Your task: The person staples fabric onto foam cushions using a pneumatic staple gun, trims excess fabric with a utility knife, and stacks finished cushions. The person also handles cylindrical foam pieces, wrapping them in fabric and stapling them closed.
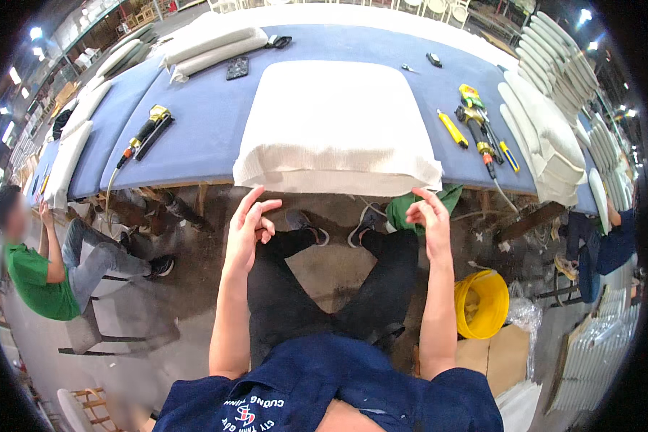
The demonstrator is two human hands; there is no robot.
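Note:
A white padded seat cushion (335, 108) lies on the blue-covered table, with its loose fabric edge (331, 180) hanging toward me over the table's near side. My left hand (246, 229) is just below the fabric's left corner. Its index finger stretches up to the edge, and the other fingers are spread and partly bent. Near the right corner, my right hand (430, 222) is raised the same way, its fingers apart and the index fingertip close to the fabric. Neither hand grips anything that I can see; whether the fingertips touch the cloth I cannot tell.
Pneumatic staplers lie left (144, 137) and right (475, 126), beside a yellow tool (452, 128) and a cutter (509, 156). Cushions (543, 133) are stacked at right. A yellow bucket (482, 306) stands by my right forearm. A person in green (43, 281) sits at left; another is at right.

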